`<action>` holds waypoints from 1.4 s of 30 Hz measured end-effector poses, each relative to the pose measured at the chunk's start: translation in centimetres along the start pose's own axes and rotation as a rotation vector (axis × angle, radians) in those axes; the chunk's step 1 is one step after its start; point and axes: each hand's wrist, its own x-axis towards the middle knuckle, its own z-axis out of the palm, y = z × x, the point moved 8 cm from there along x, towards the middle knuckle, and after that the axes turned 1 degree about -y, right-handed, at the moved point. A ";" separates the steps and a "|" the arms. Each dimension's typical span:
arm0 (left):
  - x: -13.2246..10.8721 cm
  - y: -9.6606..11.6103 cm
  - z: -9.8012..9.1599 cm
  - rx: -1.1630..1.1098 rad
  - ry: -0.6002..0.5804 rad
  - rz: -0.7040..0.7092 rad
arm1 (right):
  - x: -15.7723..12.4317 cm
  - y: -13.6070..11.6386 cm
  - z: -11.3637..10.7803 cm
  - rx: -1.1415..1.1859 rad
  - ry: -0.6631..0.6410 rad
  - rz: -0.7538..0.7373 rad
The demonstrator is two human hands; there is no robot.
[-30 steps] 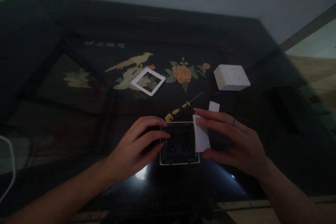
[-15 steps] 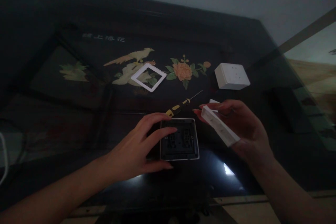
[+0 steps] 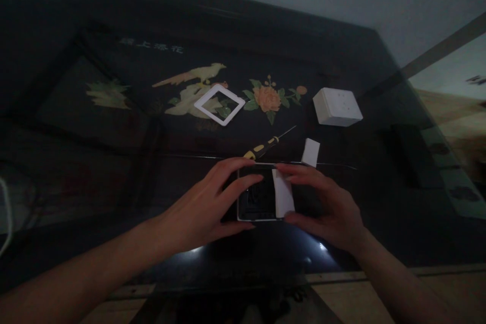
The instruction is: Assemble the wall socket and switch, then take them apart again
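Observation:
A square light switch body (image 3: 261, 201), black inside with a pale rim, lies on the dark table in front of me. My left hand (image 3: 218, 200) grips it from the left, fingertips at its top and bottom edges and one finger over the inside. Between the fingers and thumb of my right hand (image 3: 328, 202) is a white switch rocker (image 3: 284, 195), held upright over the right half of the body. Another white rocker (image 3: 311, 152) rests just beyond my right fingers. Behind the body lies a yellow and black screwdriver (image 3: 264, 148), its shaft pointing up and right.
A white square frame (image 3: 203, 109) lies farther back on the table (image 3: 144, 139), over an inlaid bird and flower picture. At the back right stands a white box (image 3: 337, 107) with small holes on top. A white cable (image 3: 6, 217) hangs at the left edge.
My right hand has moved left and turned the rocker from a slant beside the body to over its right half. The second rocker is now uncovered. My left hand keeps its grip.

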 end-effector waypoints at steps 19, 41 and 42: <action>0.3 0.3 0.0 0.045 -0.006 0.048 | 0.7 -0.2 1.3 -0.070 -0.030 0.017; 0.9 1.3 0.2 0.113 -0.047 0.130 | 0.0 1.7 2.0 0.131 0.043 0.229; 0.9 1.3 0.2 0.113 -0.048 0.128 | 0.0 1.6 2.0 0.114 0.043 0.216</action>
